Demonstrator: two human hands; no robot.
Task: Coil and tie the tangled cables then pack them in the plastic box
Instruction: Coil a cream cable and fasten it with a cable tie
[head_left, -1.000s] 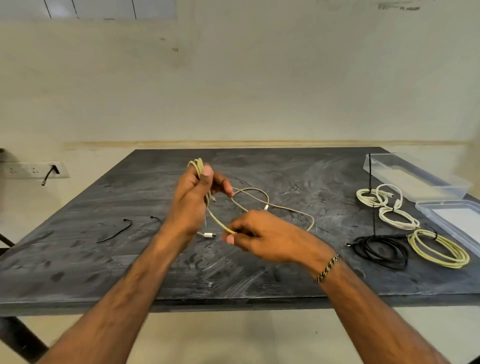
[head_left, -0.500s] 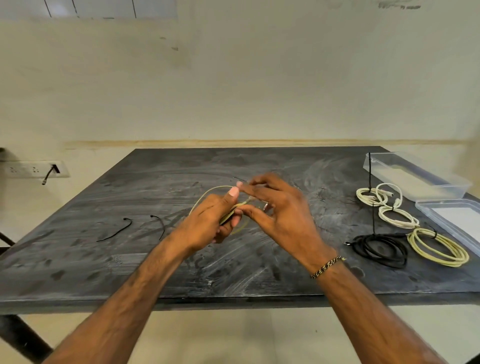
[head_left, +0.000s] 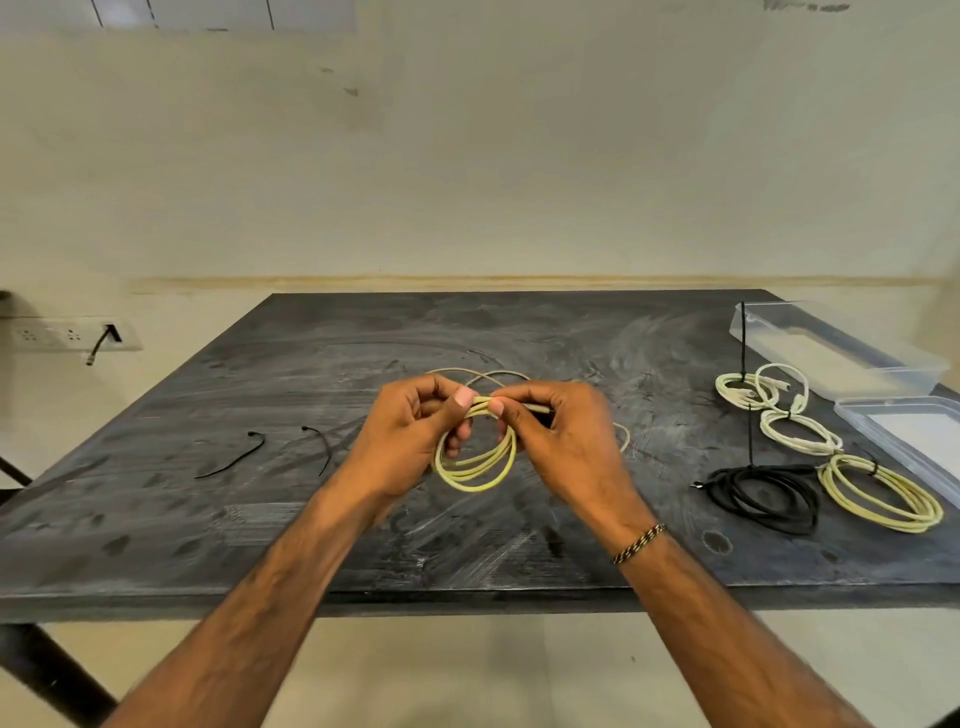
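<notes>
A pale yellow cable (head_left: 475, 470) hangs in a small coil of several loops above the middle of the dark table (head_left: 260, 519). My left hand (head_left: 410, 436) and my right hand (head_left: 561, 436) both pinch the top of the coil, thumbs almost touching. A loose tail of the same cable trails behind my hands and out to the right. At the right lie tied coils: two white ones (head_left: 745, 389) (head_left: 797, 434), a black one (head_left: 763, 493) and a yellow one (head_left: 883, 499). The clear plastic box (head_left: 831, 353) stands at the far right.
The box's lid (head_left: 909, 431) lies beside the box at the table's right edge. Two black cable ties (head_left: 231, 460) (head_left: 319, 447) lie on the left half of the table. A wall socket (head_left: 67, 335) with a plug sits at the left.
The loose cable has been gathered into a neat hanging coil. My hands came together over the table's middle and now both pinch the coil's top.
</notes>
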